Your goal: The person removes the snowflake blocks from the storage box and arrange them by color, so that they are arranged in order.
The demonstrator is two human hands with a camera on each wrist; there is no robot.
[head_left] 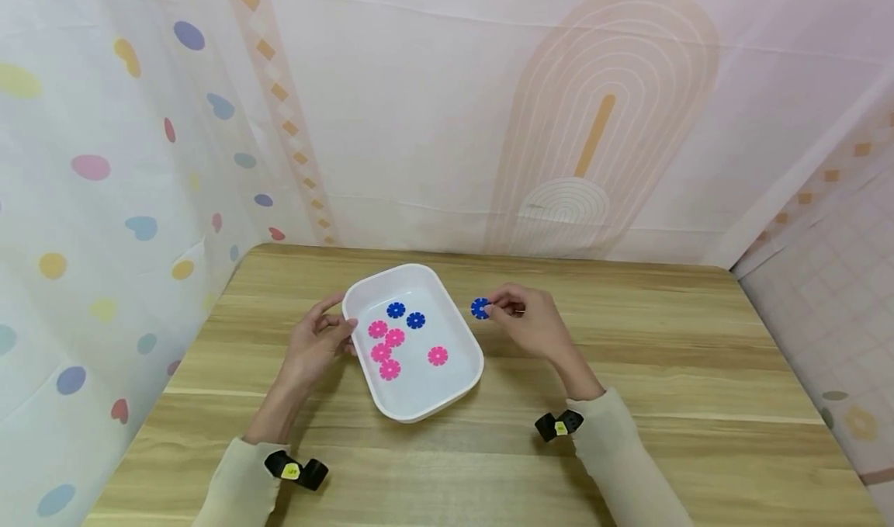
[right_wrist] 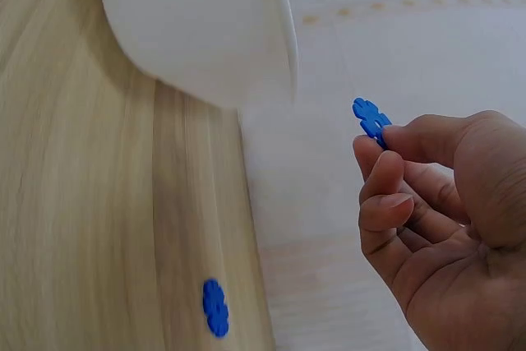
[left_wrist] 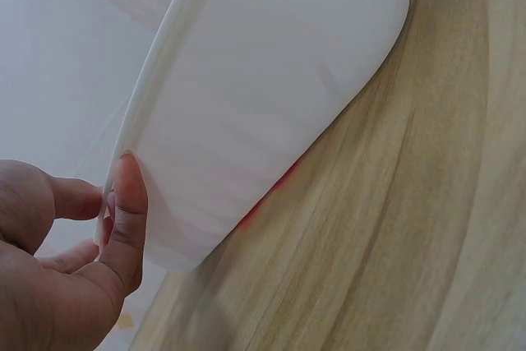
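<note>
Head view: right hand [head_left: 532,324] at centre frame pinching a blue flower disc [head_left: 480,308] by thumb and forefinger, just right of the white tray [head_left: 419,409]. Left hand [head_left: 317,344] gripping the tray's left rim. Right wrist view alone: second blue disc [right_wrist: 215,307] on the wooden table [right_wrist: 99,228], lower centre.

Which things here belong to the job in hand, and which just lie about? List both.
In the job:
- blue flower chip, pinched by right hand
- white tray, rim held by left hand
- pink chips and blue chips in it
- spare blue chip on the table

Lying about:
- patterned cloth
</note>
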